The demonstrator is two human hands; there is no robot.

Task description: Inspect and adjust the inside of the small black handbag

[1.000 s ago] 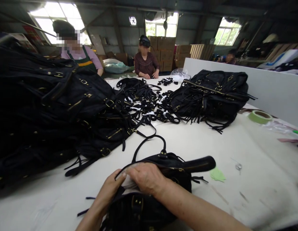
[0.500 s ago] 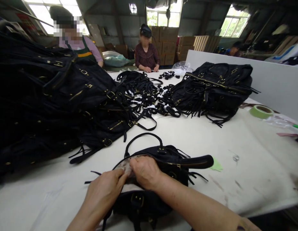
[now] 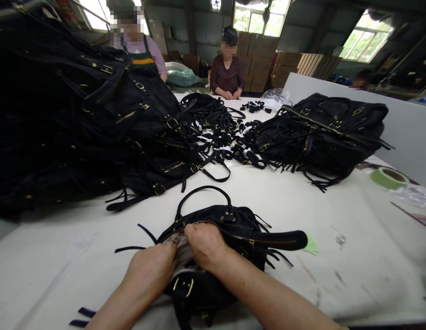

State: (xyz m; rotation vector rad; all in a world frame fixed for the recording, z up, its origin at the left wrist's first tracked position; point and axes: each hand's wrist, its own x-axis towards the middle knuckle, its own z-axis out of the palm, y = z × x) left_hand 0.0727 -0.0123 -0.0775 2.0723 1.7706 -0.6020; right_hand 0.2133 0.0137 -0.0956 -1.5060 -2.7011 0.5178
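Observation:
A black handbag (image 3: pixel 207 291) with brass buckles, tassels and a raised loop handle lies on the table before me, its zip open. Patterned greyish-brown lining (image 3: pixel 183 252) shows in the mouth. My left hand (image 3: pixel 154 266) is closed at the left end of the opening, gripping the lining; its fingertips are hidden. Just right of it, my right hand (image 3: pixel 206 245) reaches in under the far zip edge, fingers curled on the lining, tips out of sight. The padded zip end (image 3: pixel 284 240) sticks out to the right.
A big heap of black bags (image 3: pixel 78 114) rises at the left. More black bags (image 3: pixel 329 133) are stacked at the back right, with straps (image 3: pixel 223 137) piled between. Green tape (image 3: pixel 389 178) and a green scrap (image 3: pixel 312 243) lie rightward. Two people (image 3: pixel 227 73) (image 3: pixel 144 50) stand or sit across the table.
My view has swung slightly left. Both hands stay at the bag's mouth; the lining that bunched up between them now sits lower inside. The front buckle shows more fully.

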